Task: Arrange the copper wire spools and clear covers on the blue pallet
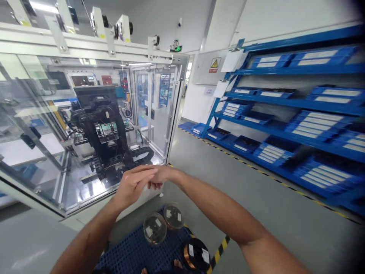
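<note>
Below the hands, on a blue lattice pallet [128, 245], three wire spools are found: a clear-flanged spool [154, 228], a second clear spool [174, 215] just beside it, and a black-flanged spool [196, 254] with copper-coloured winding, set apart from the pair. White labels are borne on all three.

Handling, as judged: considerable weight to be expected if fully wound; flanges stiff, the clear ones probably smooth, slippery and liable to crack at the edge. Hold best taken with both hands at opposite sides of the rim, the winding left unpressed.

Left hand [137, 183]: fingers together, laid over the right hand [159, 176], whose fingers are curled and partly hidden; whether anything is gripped between them cannot be told. No spool is touched.

Behind the hands: a clear-panelled machine enclosure [85, 50], in which a black mechanism [105, 110] is housed. To the right, beyond black-and-yellow floor tape [220, 252]: a blue shelving rack [256, 126], stocked with labelled blue trays [315, 124].
</note>
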Demonstrator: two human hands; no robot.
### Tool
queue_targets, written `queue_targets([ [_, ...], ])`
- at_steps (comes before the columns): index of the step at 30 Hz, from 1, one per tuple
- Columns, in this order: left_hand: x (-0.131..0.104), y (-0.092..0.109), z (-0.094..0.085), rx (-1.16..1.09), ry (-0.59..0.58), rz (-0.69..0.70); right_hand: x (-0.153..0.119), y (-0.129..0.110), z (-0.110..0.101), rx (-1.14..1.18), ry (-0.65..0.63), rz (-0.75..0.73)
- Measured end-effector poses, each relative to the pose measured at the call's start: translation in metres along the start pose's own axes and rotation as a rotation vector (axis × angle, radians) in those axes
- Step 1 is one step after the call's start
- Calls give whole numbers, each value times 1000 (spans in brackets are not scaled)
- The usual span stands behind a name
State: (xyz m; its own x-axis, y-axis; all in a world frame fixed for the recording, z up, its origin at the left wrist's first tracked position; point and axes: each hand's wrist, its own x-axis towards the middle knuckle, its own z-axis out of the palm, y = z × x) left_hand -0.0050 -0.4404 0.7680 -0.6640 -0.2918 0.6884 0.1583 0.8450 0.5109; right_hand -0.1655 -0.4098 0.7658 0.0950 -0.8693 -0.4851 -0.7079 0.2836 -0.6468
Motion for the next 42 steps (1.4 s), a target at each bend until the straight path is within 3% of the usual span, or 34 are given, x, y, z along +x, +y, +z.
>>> queue_targets([
  [5,-15,-3,-23,-297,350,-399,22,-5,11,-87,-125,-21],
  [9,-14,-9,-27,-585,498,-529,33,-9,10,-97,-155,-88],
  [13,-7,-8,-21,-715,509,-518,37,-8,3,-86,-193,-180],
  [20,8,5,-9,-814,427,-442,31,6,-12,-95,-290,-260],
  [24,15,9,-2,-800,405,-468,29,13,-18,-120,-364,-305],
  [30,23,12,8,-893,499,-543,31,26,-22,-137,-421,-378],
  [34,27,11,8,-872,592,-598,34,39,-53,-181,-530,-453],
  [35,28,11,7,-844,613,-599,38,39,-67,-144,-456,-478],
  [36,30,11,6,-811,631,-594,43,37,-81,-78,-292,-514],
  [39,39,10,6,-696,648,-586,69,13,-118,234,464,-652],
  [40,42,9,7,-664,647,-593,81,0,-125,335,619,-687],
  [42,49,8,10,-630,642,-607,102,-25,-129,496,669,-715],
])
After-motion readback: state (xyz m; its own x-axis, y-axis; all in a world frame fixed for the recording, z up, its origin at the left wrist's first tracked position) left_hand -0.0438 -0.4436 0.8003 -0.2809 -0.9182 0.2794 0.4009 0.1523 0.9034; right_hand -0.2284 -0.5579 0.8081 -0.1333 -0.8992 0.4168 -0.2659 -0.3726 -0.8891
